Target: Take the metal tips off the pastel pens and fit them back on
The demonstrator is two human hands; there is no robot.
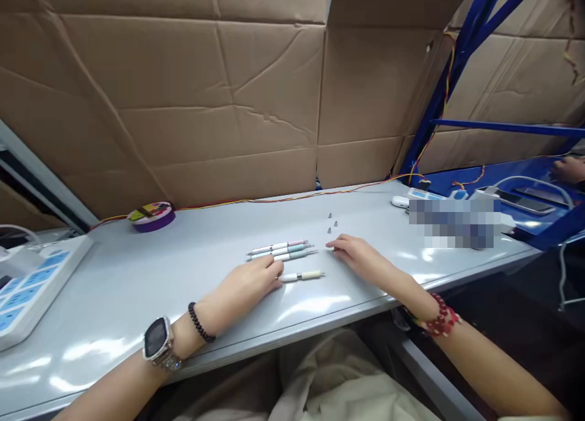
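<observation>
While the cream-barrelled pen [301,276] lies alone on the glossy grey tabletop [114,281], its tip pointing right, three more pens [281,249] lie side by side just beyond it, pink, blue and green, also tips to the right. Three small grey cones [329,230] stand a little farther back and to the right of that row.

The left hand [247,287] lies palm down, its grip released and grasping nothing. Its fingertips reach the gap between the lone pen's white end and the row; whether they touch either I cannot tell. The right hand [361,256] also rests flat, grip released, fingertips just right of the row's tips and near the cones. Both forearms come in from the near edge, a watch [158,342] and black band [198,322] on the left wrist, red beads [436,317] on the right.

A purple tape roll [152,217] sits far left by the creased cardboard wall [205,104], along whose foot runs an orange wire [274,198]. A white power strip [27,287] lies at the left edge. A blue rack [457,74] rises at the right, where another person's hand [569,168] shows.
</observation>
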